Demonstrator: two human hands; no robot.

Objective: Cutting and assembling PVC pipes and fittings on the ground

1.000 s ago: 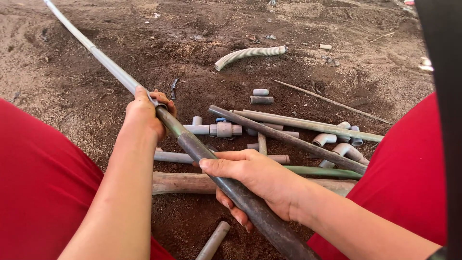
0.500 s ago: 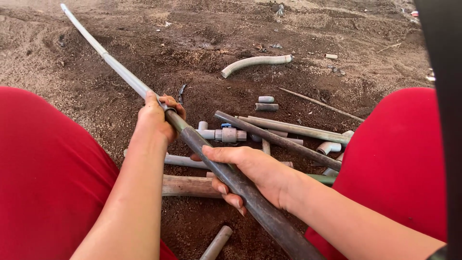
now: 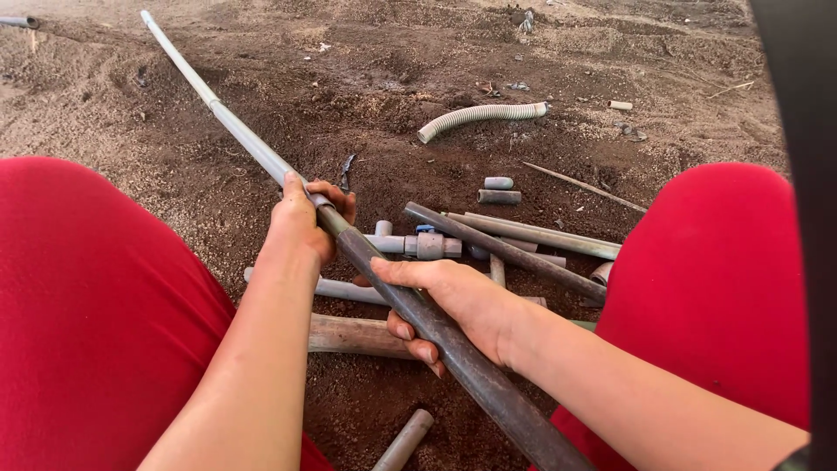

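A long pipe [image 3: 261,157] slants up from the bottom of the view to the top left, over the dirt ground [image 3: 392,78]. The left hand [image 3: 305,218] is wrapped around it where the pale part meets the dark part. The right hand [image 3: 453,305] grips the dark part lower down. Under the hands lie short grey pipes [image 3: 532,234] (all in a jumble), with a bendy ribbed hose [image 3: 479,115] farther away.

I see both hands closed on the long pipe [image 3: 261,157], left hand [image 3: 305,218] ahead of right hand [image 3: 453,305]. Red-clad knees [image 3: 724,288] wall in both sides. Straight ahead, a clutter of grey pipe pieces [image 3: 523,235] and a T-fitting [image 3: 423,246] blocks the ground. Beyond the corrugated hose [image 3: 479,115], bare soil [image 3: 366,61] lies open.
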